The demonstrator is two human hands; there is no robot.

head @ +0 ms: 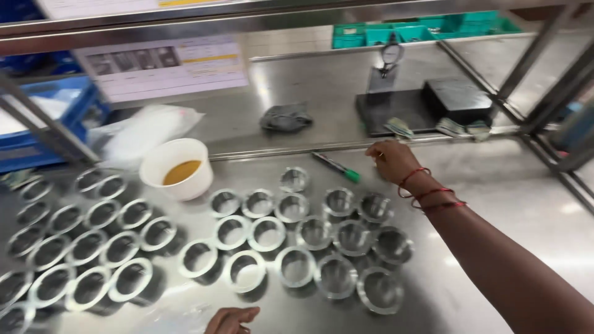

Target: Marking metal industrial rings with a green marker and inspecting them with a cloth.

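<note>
Right hand [391, 159] is stretched forward over the steel surface [495, 204], fingers curled loosely down with the tips at or just above the metal; it pinches nothing that I can see. Red thread bands [427, 193] circle its wrist. Just left of its fingertips lies a green-capped marker [337, 167], close but not touched.

Left hand [230, 320] shows only at the bottom edge, knuckles and part of the fingers; cannot tell whether it is spread or closed, and nothing visible in it.

Between the two hands: a cluster of short machined metal rings [309, 238], open ends up, packed in rough rows. A second batch of rings [80, 247] lies left of the left hand. A white cup of amber liquid [176, 168] stands beyond the near cluster, left of the right hand. Farther out: a grey rag [286, 117], a dial gauge on a dark plate [390, 93], a blue crate [37, 124].

Judgement: the reach reads as going for the marker. Picking it up calls for a short shift left and a pinch on the barrel.
</note>
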